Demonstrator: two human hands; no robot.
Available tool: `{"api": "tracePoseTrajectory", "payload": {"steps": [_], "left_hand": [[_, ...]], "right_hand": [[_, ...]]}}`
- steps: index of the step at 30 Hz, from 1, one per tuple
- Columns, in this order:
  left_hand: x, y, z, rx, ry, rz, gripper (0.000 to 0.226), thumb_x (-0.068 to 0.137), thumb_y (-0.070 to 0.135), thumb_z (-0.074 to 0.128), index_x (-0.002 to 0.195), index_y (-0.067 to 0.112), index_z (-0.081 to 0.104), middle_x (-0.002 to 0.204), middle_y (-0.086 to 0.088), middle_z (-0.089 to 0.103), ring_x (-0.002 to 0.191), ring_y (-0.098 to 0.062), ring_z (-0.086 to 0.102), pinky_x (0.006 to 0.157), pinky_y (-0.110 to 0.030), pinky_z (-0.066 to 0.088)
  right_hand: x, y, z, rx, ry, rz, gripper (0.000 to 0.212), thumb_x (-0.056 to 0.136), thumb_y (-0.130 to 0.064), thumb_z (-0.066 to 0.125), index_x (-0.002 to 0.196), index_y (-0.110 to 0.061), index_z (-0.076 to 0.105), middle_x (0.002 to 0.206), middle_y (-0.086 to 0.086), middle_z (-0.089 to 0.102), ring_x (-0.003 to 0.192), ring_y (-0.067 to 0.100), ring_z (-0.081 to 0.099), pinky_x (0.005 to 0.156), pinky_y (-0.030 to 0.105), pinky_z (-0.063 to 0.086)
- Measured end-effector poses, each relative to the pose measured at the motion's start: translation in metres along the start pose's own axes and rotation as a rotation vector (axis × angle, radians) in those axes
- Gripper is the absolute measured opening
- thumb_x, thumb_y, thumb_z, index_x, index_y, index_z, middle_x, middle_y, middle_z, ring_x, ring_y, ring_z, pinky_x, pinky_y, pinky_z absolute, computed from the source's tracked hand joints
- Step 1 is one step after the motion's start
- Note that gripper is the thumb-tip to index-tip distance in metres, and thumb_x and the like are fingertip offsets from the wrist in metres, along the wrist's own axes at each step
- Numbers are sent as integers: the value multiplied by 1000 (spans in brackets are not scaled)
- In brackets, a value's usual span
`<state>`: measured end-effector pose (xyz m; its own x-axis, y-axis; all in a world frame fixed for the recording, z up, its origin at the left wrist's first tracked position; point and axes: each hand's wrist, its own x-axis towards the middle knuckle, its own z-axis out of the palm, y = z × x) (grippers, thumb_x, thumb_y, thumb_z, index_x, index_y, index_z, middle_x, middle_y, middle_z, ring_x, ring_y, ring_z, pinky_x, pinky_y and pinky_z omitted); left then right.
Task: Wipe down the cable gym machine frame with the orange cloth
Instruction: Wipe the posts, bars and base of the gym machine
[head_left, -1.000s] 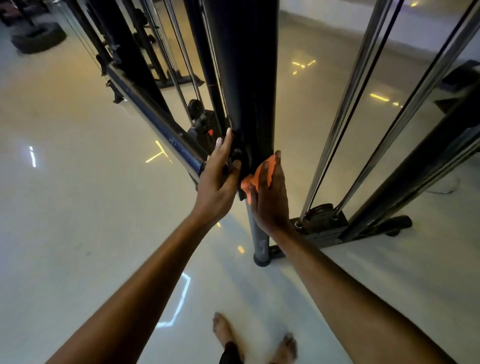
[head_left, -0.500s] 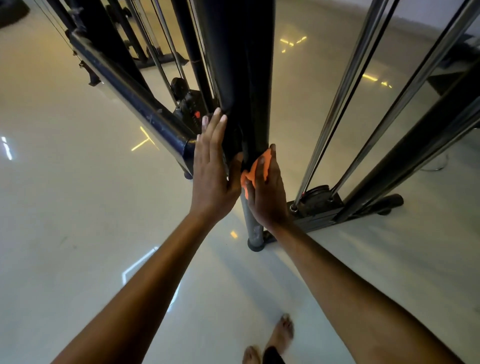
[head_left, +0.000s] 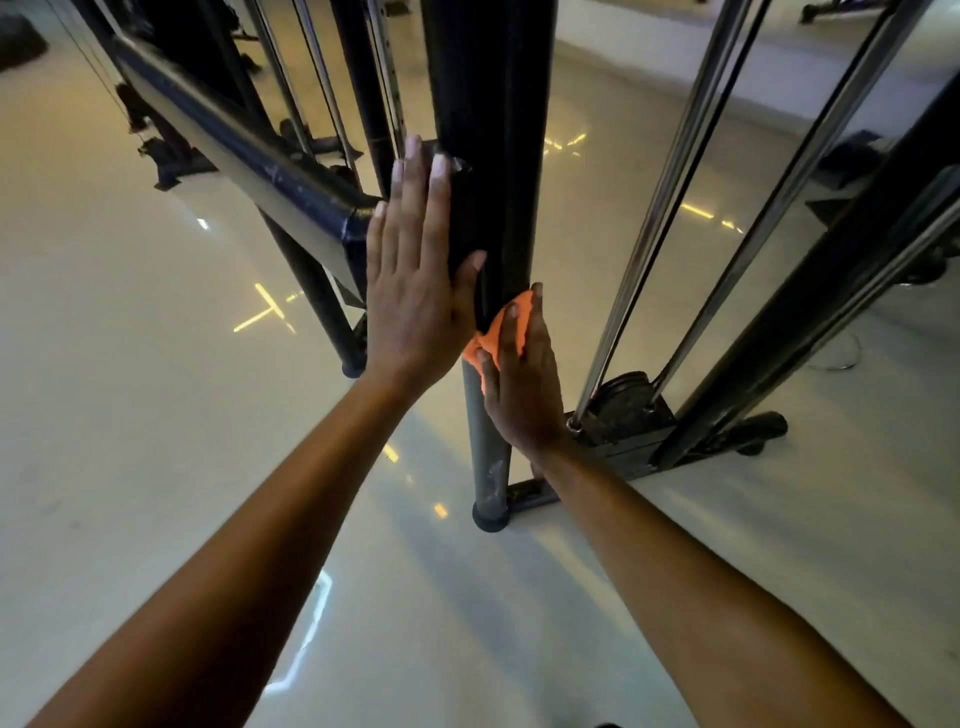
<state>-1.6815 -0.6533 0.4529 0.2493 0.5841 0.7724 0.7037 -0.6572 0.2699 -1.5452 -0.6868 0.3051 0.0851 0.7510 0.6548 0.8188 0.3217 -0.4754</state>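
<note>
A thick black upright post (head_left: 493, 130) of the cable machine frame rises in the middle of the view, ending in a grey lower section (head_left: 485, 457) on the floor. My left hand (head_left: 415, 280) lies flat against the post's left side, fingers straight and pointing up. Just below and to the right, my right hand (head_left: 522, 374) presses the orange cloth (head_left: 493, 332) against the post, fingers laid over it. Most of the cloth is hidden under that hand.
A dark horizontal frame bar (head_left: 249, 150) runs from upper left to the post. Chrome guide rods and cables (head_left: 670, 208) slant at right down to a black base bracket (head_left: 623, 415). A heavy diagonal black beam (head_left: 831, 291) stands far right. Glossy pale floor (head_left: 130, 415) lies around.
My left hand has slid higher up the post and flattened out. The right hand with the cloth has also risen slightly on the post. My feet have dropped out of view.
</note>
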Motion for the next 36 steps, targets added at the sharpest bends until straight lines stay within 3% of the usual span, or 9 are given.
{"api": "tracePoseTrajectory", "payload": {"steps": [6, 13, 16, 19, 23, 26, 27, 31, 36], "left_hand": [[-38, -23, 26, 236, 117, 149, 62, 113, 40, 53, 167, 16, 35, 174, -25, 21, 162, -45, 16, 131, -63, 11], [-113, -65, 83, 276, 100, 239, 61, 116, 39, 43, 171, 23, 22, 179, -19, 4, 165, -39, 0, 131, -61, 9], [-136, -74, 100, 113, 158, 157, 71, 113, 46, 50, 171, 20, 19, 178, -20, 3, 165, -33, 4, 133, -52, 13], [-143, -76, 114, -255, 137, -34, 84, 106, 49, 63, 169, 20, 16, 170, -15, 19, 151, -11, 23, 122, -27, 29], [-143, -70, 117, -688, -84, -285, 74, 106, 49, 62, 167, 34, 23, 158, -7, 45, 140, -17, 49, 115, -43, 49], [-140, -57, 115, -777, -162, -322, 61, 111, 44, 56, 166, 33, 33, 137, 7, 61, 115, 1, 60, 84, -11, 53], [-138, -55, 114, -760, -163, -314, 57, 111, 44, 55, 164, 33, 36, 134, 9, 62, 114, 2, 60, 84, -10, 52], [-122, -62, 106, -758, -216, -329, 56, 107, 43, 62, 160, 36, 44, 148, 4, 60, 135, -14, 57, 116, -45, 49], [-120, -68, 109, -809, -219, -317, 49, 110, 36, 60, 158, 36, 49, 138, 12, 65, 121, -4, 63, 113, -44, 51]], "right_hand": [[21, -2, 4, 21, 204, -77, 69, 116, -31, 45, 171, -5, 13, 178, 25, 5, 163, 40, 24, 128, 49, 33], [-71, 66, 69, -63, 119, -183, 70, 117, -32, 44, 173, -9, 11, 181, 17, -6, 165, 37, 19, 125, 51, 37], [-64, 66, 70, -57, 169, -223, 71, 117, -39, 39, 174, -15, 4, 181, 12, -9, 164, 35, 21, 123, 51, 41], [-45, 59, 68, -82, 255, -243, 73, 117, -47, 36, 174, -20, -1, 181, 8, -13, 164, 34, 21, 119, 53, 47], [-84, 69, 98, -77, 249, -225, 74, 117, -43, 39, 174, -24, -5, 180, 3, -22, 167, 35, 9, 121, 60, 43], [-128, 91, 124, -77, 164, -207, 78, 116, -38, 44, 174, -22, -6, 179, 6, -24, 166, 39, 9, 121, 61, 43], [-129, 93, 124, -64, 157, -197, 78, 116, -39, 44, 174, -23, -6, 179, 7, -24, 166, 40, 10, 120, 62, 43], [-79, 72, 99, 3, 221, -169, 77, 116, -47, 41, 174, -26, -6, 180, 5, -21, 165, 38, 14, 120, 60, 45], [-87, 76, 103, -25, 240, -180, 76, 117, -47, 39, 174, -28, -7, 180, 1, -19, 165, 34, 17, 119, 55, 47]]}}
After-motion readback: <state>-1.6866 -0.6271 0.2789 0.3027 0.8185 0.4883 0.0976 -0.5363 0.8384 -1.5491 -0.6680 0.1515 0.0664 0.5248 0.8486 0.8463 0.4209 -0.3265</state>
